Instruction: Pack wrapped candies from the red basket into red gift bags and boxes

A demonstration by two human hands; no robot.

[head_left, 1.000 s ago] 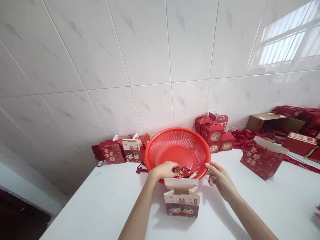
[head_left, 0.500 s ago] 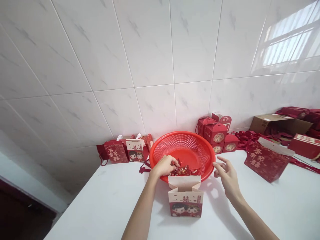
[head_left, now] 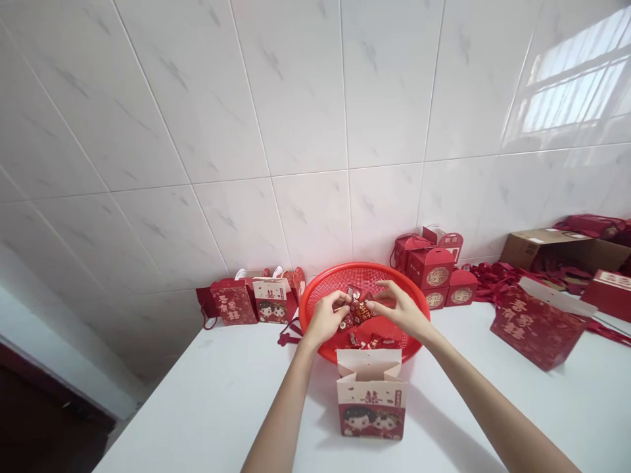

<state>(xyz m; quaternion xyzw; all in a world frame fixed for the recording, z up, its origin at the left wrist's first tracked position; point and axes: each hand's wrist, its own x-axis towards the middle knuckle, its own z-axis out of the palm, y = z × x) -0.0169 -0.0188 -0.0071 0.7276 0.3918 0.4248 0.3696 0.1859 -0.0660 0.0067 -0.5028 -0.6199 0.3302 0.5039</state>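
Over the red mesh basket [head_left: 315,295], my left hand [head_left: 328,316] pinches small red wrapped packets [head_left: 346,320]. Facing it, my right hand [head_left: 398,309] has its thumb and finger closed on the edge of another red packet with gold print [head_left: 362,310]. More wrapped packets [head_left: 374,341] lie at the near side of the basket bottom. Just in front of the basket an open-topped paper box [head_left: 372,410] with two cartoon faces stands upright on the white table [head_left: 207,407]; neither hand touches it.
Two decorated bags [head_left: 234,302] stand at the back left by the tiled wall. Small red boxes [head_left: 432,268] are stacked right of the basket. Farther right are a larger red bag [head_left: 537,325], red ribbons [head_left: 493,279] and an open cardboard box [head_left: 522,246].
My left hand has risen from the basket bottom with packets. My right hand has moved left from outside the rim to over the basket and closed on a packet. The view has shifted slightly.
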